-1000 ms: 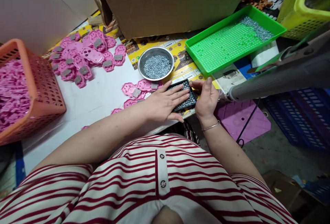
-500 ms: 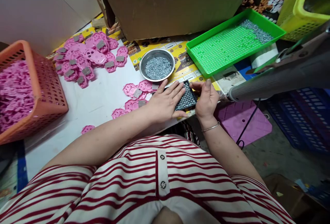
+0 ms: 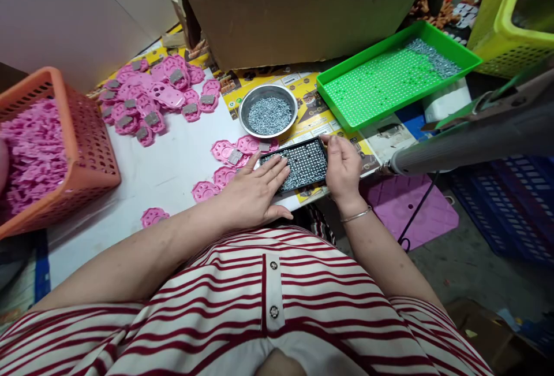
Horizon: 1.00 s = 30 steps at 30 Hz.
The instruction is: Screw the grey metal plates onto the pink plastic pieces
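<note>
A small black tray (image 3: 305,162) with a grid of holes, spread with shiny screws, lies at the table's front edge. My left hand (image 3: 255,188) rests flat over its left end, fingers stretched across the screws. At the tray's right end, my right hand (image 3: 344,171) grips the rim between thumb and fingers. Just behind stands a round metal bowl (image 3: 243,119) holding many more screws. Pink plastic parts (image 3: 205,191) with grey metal plates lie left of the tray, near my left hand.
A larger pile of pink parts (image 3: 149,93) lies at back left, beside an orange basket (image 3: 93,139) of pink pieces. A cardboard box (image 3: 303,18) stands behind. To the right are a green perforated tray (image 3: 367,90), a grey machine arm (image 3: 450,142) and a yellow basket (image 3: 497,35).
My left hand has slid leftward over the black tray, uncovering more of the screws and holes. My right hand stays at the tray's right end. The view has shifted slightly.
</note>
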Motion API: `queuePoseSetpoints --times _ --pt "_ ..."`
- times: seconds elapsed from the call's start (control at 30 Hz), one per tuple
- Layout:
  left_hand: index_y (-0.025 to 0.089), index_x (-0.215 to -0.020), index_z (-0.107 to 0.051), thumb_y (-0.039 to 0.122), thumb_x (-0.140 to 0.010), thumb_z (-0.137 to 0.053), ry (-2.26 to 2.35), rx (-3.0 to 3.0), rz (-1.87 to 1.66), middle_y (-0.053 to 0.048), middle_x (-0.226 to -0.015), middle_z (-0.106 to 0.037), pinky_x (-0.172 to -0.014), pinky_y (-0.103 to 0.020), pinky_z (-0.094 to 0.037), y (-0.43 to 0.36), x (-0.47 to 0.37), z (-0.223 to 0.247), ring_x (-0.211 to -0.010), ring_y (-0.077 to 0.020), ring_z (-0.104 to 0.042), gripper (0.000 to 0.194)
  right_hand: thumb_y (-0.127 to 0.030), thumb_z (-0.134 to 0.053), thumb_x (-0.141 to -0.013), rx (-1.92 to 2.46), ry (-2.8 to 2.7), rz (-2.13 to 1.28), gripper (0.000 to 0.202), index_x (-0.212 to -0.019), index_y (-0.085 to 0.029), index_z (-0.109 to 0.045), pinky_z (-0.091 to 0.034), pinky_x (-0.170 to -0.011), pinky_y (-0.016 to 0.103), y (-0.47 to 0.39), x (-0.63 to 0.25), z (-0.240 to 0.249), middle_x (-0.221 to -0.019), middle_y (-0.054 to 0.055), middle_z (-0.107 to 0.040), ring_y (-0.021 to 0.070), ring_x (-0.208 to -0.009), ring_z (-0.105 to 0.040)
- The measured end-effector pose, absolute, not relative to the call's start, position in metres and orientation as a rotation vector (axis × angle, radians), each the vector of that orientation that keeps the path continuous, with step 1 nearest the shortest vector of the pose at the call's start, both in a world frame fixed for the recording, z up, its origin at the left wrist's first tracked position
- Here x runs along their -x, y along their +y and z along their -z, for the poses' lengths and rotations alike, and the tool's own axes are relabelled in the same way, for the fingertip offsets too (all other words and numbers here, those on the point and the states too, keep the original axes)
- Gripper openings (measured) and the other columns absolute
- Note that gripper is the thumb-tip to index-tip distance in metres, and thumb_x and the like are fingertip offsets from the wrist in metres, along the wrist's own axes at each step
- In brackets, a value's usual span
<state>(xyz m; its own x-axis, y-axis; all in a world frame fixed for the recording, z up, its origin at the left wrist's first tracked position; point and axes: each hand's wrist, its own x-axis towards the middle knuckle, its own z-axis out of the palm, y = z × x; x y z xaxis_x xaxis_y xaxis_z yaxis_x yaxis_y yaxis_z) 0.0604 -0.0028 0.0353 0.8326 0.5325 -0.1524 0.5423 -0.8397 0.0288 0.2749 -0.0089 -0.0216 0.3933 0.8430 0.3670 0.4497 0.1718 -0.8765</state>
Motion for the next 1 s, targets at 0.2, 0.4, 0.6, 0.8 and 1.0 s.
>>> queuePoseSetpoints --times 0.2,0.4,0.6,0.8,1.0 --pt "0.015 -0.119 -0.069 0.054 -0.097 -0.047 0.962 -2.956 -0.399 -0.013 -0.131 -0.066 -0.112 -0.05 -0.039 -0.018 -0.037 -0.032 -0.124 -0.028 -0.057 0.05 -0.052 -0.046 -0.094 1.248 -2.413 -0.205 0.059 -0.144 -0.02 -0.047 -0.035 -0.119 0.051 -0.026 -0.265 -0.009 -0.155 0.011 -0.042 0.0286 -0.146 -0.038" --pt "0.018 -0.104 -0.074 0.032 -0.097 -0.052 0.945 -2.962 -0.474 -0.005 -0.108 -0.075 -0.1 -0.045 -0.048 -0.032 -0.029 -0.033 -0.1 -0.0234 -0.063 0.028 -0.056 -0.04 -0.095 1.034 -2.765 -0.19 0.067 -0.148 -0.015 -0.039 -0.036 -0.119 0.051 -0.017 -0.252 -0.007 -0.154 0.009 -0.042 0.0258 -0.144 -0.042" --pt "0.018 -0.11 -0.073 0.037 -0.099 -0.049 1.005 -2.906 -0.472 -0.003 -0.116 -0.074 -0.101 -0.045 -0.045 -0.036 -0.03 -0.03 -0.101 -0.0229 -0.063 0.032 -0.063 -0.042 -0.091 1.16 -2.785 -0.087 0.078 -0.148 -0.011 -0.037 -0.038 -0.117 0.053 -0.019 -0.269 -0.008 -0.156 0.015 -0.038 0.0298 -0.145 -0.04" --pt "0.019 -0.111 -0.073 0.035 -0.1 -0.047 1.078 -2.905 -0.426 -0.003 -0.116 -0.074 -0.104 -0.047 -0.04 -0.039 -0.029 -0.03 -0.103 -0.0241 -0.063 0.033 -0.061 -0.039 -0.094 0.997 -2.87 -0.14 0.069 -0.148 -0.018 -0.039 -0.037 -0.118 0.051 -0.017 -0.27 -0.012 -0.154 0.007 -0.042 0.0271 -0.143 -0.044" --pt "0.019 -0.111 -0.073 0.035 -0.099 -0.049 1.089 -2.871 -0.498 -0.003 -0.115 -0.074 -0.102 -0.046 -0.04 -0.04 -0.028 -0.026 -0.101 -0.0231 -0.064 0.031 -0.064 -0.039 -0.092 1.023 -2.899 -0.105 0.079 -0.148 -0.009 -0.037 -0.038 -0.118 0.052 -0.006 -0.269 -0.014 -0.156 0.015 -0.037 0.0301 -0.145 -0.039"
